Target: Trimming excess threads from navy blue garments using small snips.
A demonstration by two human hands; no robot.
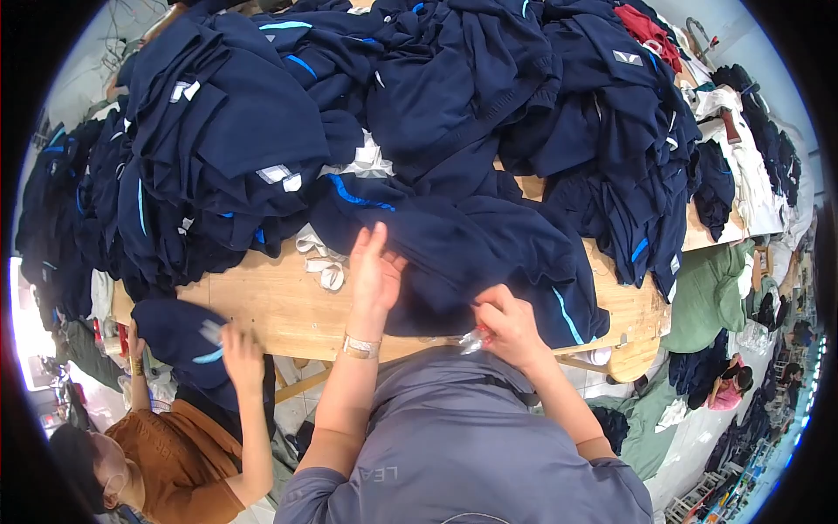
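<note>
A navy garment [463,253] with light blue trim lies spread on the wooden table in front of me. My left hand [377,269] rests at its left part, palm turned up and fingers apart, gripping nothing. At the garment's near edge, my right hand [511,327] is closed on a small red and clear item [474,339], whose exact kind I cannot make out. Its fingertips are close to the cloth; whether they also pinch it is unclear. A strip of bright blue trim [358,194] shows beyond my left hand.
Heaps of navy garments [227,113] cover the far side of the wooden table [253,306]. White fabric strips [321,262] lie left of my left hand. At the left, a co-worker in a brown top [166,454] handles another navy garment [170,336]. Green cloth [711,293] hangs at the right.
</note>
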